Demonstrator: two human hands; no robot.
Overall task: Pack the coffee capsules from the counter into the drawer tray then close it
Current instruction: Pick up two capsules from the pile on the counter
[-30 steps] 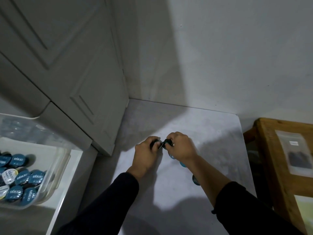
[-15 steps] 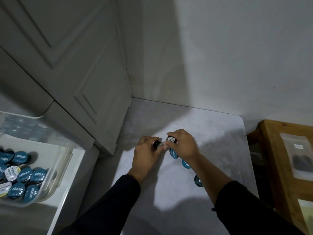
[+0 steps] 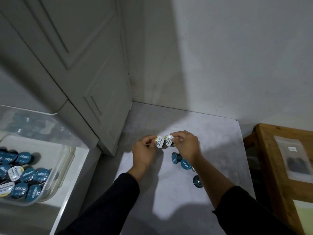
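Note:
My left hand [image 3: 145, 150] pinches a white-lidded coffee capsule [image 3: 160, 141] just above the grey counter [image 3: 169, 192]. My right hand [image 3: 185, 145] pinches a second white-lidded capsule [image 3: 169, 140] right beside it, the two lids touching. Three blue-lidded capsules lie on the counter under my right wrist: one [image 3: 175, 157], another [image 3: 185, 164], and a dark one on its side [image 3: 197, 181]. At the lower left, a clear plastic tray [image 3: 63, 160] sits in the open white drawer [image 3: 77, 177], holding several blue capsules and a few white ones.
A grey cabinet door [image 3: 81, 65] stands between drawer and counter. White wall behind the counter. A wooden table [image 3: 277, 167] with a plastic pouch [image 3: 294, 158] is at the right, past the counter's edge.
Both hands have lifted the two capsules and turned them so the white lids face the camera. The view has shifted slightly, showing more of the blue capsules under my right wrist.

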